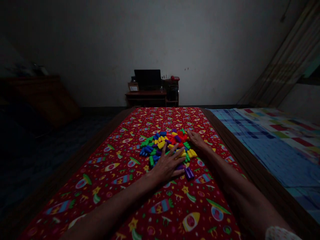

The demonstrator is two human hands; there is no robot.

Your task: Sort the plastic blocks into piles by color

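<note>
A loose pile of shiny plastic toy blocks (161, 145) in red, yellow, green, blue and purple lies on a red patterned cloth (120, 196). Over the near side of the pile my left hand (168, 164) rests with fingers spread, touching blocks and hiding some of them. A purple block (189, 173) sits beside its fingertips, closest to me. My right hand (196, 140) is at the pile's right far edge, next to red and green blocks. Its fingers are stretched towards the pile, and nothing shows held in them. Yellow blocks (192, 153) lie just below that hand.
Brown fabric (217, 130) borders the cloth. A bed surface with blue checked and patchwork bedding (265, 146) is at the right. Against the far wall stands a small desk (146, 94) with a dark monitor (148, 79). Wooden furniture (42, 100) stands at the left.
</note>
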